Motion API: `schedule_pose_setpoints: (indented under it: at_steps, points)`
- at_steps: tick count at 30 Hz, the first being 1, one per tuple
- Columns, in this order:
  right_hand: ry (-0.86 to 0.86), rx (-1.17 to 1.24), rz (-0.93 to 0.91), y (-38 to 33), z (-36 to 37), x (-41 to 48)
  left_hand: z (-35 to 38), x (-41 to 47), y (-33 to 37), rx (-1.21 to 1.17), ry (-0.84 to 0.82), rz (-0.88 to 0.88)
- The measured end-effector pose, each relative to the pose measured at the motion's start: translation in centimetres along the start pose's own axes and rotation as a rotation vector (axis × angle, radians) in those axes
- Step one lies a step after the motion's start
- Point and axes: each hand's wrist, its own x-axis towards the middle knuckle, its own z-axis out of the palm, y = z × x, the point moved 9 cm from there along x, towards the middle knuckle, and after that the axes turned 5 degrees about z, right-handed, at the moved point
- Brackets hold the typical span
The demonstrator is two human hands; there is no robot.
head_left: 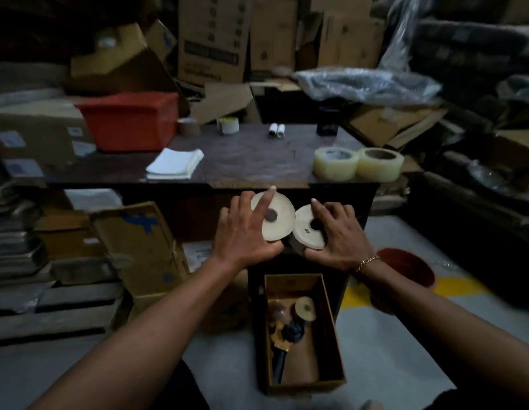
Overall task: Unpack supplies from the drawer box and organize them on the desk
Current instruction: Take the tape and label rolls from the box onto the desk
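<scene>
My left hand (245, 232) grips a cream roll (279, 220) with a small dark core, index finger stretched over its face. My right hand (340, 235) holds a second, similar roll (306, 232) beside it. Both rolls hang just below the front edge of the dark wooden desk (245, 155) and touch each other. Under my hands the open drawer box (334, 344) holds a smaller roll (305, 309), a tape dispenser (279, 350) and dark bits. Two clear tape rolls (358, 162) sit at the desk's right front corner.
On the desk lie a folded white cloth (176, 164), a red bin (130, 122), a brown tape roll (188, 127), a white roll (228, 125), two small white tubes (276, 130) and a dark item (326, 127). Cardboard boxes crowd the left and back. A red-brown pot (408, 267) stands on the floor at right.
</scene>
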Motion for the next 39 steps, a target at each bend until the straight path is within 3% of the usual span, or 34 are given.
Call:
schedule_pose_setpoints:
  at_steps: [4,8,12,26,31,39]
  points:
    - [0.112,0.029,-0.011,-2.0,-6.0,4.5,-5.9,3.0,-2.5,-0.069,0.153,-0.071]
    - [-0.014,0.021,0.072,-2.5,-8.3,10.8,-8.7,6.7,-5.0,-0.225,0.199,-0.184]
    - [-0.206,-0.031,0.101,-2.8,-7.9,15.5,-8.2,10.7,-7.2,-0.313,0.137,-0.284]
    - [-0.299,0.072,0.197,-0.1,-2.3,22.5,0.8,17.6,-11.8,-0.328,-0.135,-0.471]
    - [-0.344,0.001,0.193,0.6,-0.7,22.8,2.8,17.7,-11.7,-0.336,-0.179,-0.491]
    - [-0.427,-0.120,0.168,1.4,-0.1,22.2,5.4,16.8,-12.1,-0.606,-0.178,-0.535]
